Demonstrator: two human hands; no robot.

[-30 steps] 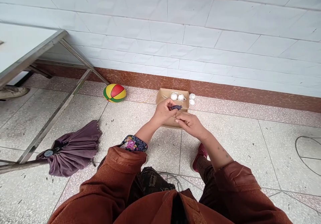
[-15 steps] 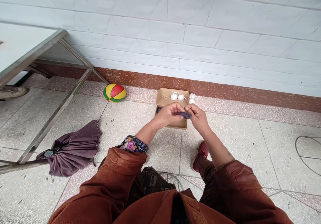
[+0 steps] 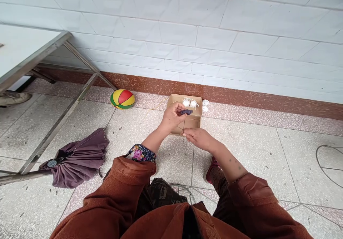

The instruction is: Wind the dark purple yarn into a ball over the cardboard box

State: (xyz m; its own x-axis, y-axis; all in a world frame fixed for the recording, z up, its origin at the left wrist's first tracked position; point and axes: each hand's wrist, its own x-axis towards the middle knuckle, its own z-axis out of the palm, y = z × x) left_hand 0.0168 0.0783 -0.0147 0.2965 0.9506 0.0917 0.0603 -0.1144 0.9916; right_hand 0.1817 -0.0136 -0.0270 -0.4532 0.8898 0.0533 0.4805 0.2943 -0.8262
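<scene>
My left hand (image 3: 172,117) is closed on a small bundle of dark purple yarn (image 3: 187,112), held above an open cardboard box (image 3: 197,124). Lower and to the right, my right hand (image 3: 197,138) pinches a thin dark strand (image 3: 184,124) that runs up toward the bundle. Two white yarn balls (image 3: 189,103) with loose ends lie in the box's raised lid. More white balls (image 3: 205,105) sit on the floor just right of the lid. My left hand and wrist hide part of the box's inside.
A red, yellow and green ball (image 3: 122,99) rests near the wall (image 3: 160,31). At left stand a metal-framed table (image 3: 57,119) and a folded purple umbrella (image 3: 80,160). Another person's shoe (image 3: 14,98) shows under the table. A wire loop (image 3: 328,164) lies at far right.
My hands have drawn apart. The left one rose slightly leftward with the yarn bundle, while the right one moved down and left, a strand now stretched between them.
</scene>
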